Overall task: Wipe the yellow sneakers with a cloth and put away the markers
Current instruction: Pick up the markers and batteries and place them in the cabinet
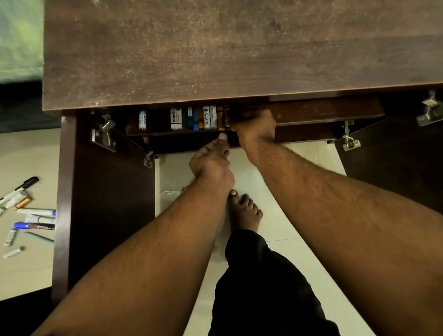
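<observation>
Markers (30, 214) lie left of cabinet (106, 203) — right hand (256, 130) reaches onto its shelf (316, 111), grip unclear; left hand (210, 162) below, loosely curled, empty.

Both arms outstretched; left hand (210, 159) fingers curled, right hand (256, 130) fingers hidden.

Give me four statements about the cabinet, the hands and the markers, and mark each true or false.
1. Markers lie on the floor left of the cabinet. True.
2. The cabinet doors are closed. False: both stand open.
3. The right hand reaches onto the shelf inside. True.
4. The left hand holds a yellow sneaker. False: no sneaker is in view; what it holds, if anything, cannot be told.
</observation>
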`<state>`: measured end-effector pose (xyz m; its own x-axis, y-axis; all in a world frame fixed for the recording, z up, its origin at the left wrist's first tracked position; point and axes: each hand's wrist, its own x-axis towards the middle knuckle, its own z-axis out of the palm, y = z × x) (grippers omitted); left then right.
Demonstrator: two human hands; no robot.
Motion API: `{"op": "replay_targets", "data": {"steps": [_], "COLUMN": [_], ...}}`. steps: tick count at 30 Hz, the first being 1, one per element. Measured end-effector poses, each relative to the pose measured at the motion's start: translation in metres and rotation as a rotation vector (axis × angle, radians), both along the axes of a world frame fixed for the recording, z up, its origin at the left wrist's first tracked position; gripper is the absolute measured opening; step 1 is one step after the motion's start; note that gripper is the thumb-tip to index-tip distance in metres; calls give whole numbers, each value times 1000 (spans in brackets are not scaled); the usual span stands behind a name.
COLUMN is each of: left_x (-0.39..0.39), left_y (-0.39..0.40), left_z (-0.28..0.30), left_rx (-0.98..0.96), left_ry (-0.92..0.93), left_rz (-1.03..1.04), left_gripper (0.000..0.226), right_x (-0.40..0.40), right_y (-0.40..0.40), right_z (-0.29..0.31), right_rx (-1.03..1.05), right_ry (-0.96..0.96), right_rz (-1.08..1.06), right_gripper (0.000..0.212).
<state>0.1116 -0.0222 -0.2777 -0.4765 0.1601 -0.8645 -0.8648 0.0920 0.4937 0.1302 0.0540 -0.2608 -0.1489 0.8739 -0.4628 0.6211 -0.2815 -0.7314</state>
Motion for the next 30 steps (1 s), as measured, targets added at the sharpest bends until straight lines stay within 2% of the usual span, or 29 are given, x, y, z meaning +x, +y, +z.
{"op": "replay_targets", "data": {"steps": [3,6,11,14,16,18,21,24,26,30], "left_x": [-4,-9,-17,-18,-17,-17,-27,-56,-84,-155], "left_y": [0,3,4,-11,-25,-44,-79,-124,-160,-244], "left_z": [0,4,8,21,41,69,115,164,200,254], "left_rx": [16,54,77,61,37,-21,-81,-103,-133,-153], "left_ry": [-31,-23,-24,25,106,243,457,659,793,958], "left_rz": [2,-1,-29,-131,-227,-303,-494,-675,-700,-523], "left_gripper": [10,16,19,26,31,25,11,7,6,4], "right_x": [2,2,1,7,16,22,18,0,-19,-77], "right_y": [0,0,1,1,-4,-15,-42,-81,-116,-193], "right_z": [-3,-5,3,22,39,62,105,162,202,262], "right_rx": [3,-10,-62,-36,12,55,141,300,403,586], "right_ry": [19,24,-9,-134,-224,-268,-298,-299,-312,-348], "right_rz": [16,13,56,169,285,463,728,948,1089,1319], "right_gripper": [6,6,22,8,17,20,18,17,20,19]}}
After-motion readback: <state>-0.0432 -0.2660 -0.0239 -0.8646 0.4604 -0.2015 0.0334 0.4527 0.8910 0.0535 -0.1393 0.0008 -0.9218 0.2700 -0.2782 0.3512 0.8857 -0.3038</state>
